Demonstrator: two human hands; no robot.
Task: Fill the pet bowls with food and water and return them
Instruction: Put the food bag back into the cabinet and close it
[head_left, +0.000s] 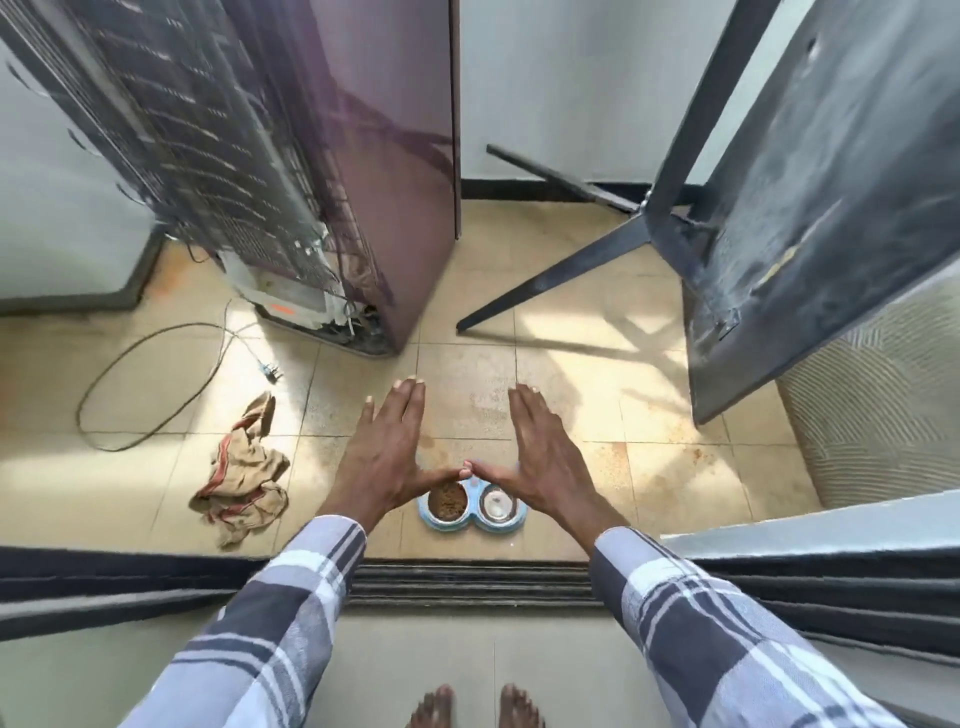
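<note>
A light-blue double pet feeder sits on the tiled floor just past a door sill. Its left bowl holds brown kibble; its right steel bowl looks shiny, and I cannot tell whether there is water in it. My left hand and my right hand are stretched out flat above the feeder, fingers straight, thumb tips touching each other. Neither hand holds anything or touches the feeder.
A purple refrigerator stands at the back left, its rear grille showing, with a loose power cord on the floor. A crumpled cloth lies to the left. An open metal door stands at the right. My bare feet stand behind the dark sill.
</note>
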